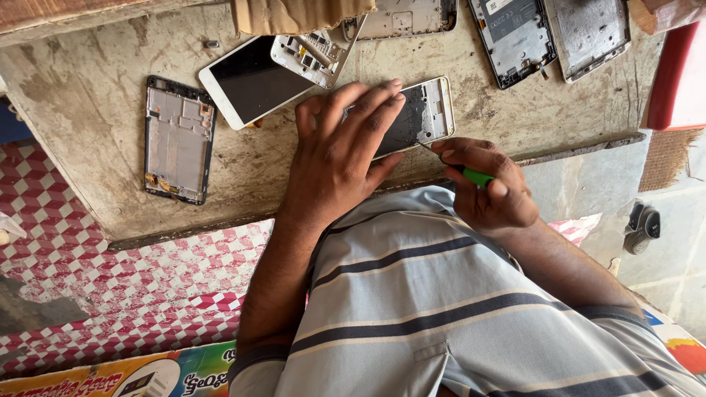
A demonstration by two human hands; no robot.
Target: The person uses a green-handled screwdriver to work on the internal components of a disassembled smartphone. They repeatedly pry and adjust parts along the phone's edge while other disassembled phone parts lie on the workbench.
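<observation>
The opened phone frame (423,114) lies flat near the front edge of the worn wooden bench (88,95), its long axis running left to right, slightly tilted; the left hand (342,143) presses on it with fingers spread and flat, covering its left half; the right hand (485,184) is clenched around a green-handled screwdriver (471,175), whose tip meets the frame's lower right corner; a white-faced phone (250,81) and a loose board piece (312,55) lie just beyond, a dark chassis (179,140) well to the left, more opened backs (548,37) at the far edge; bare bench shows to the right.
</observation>
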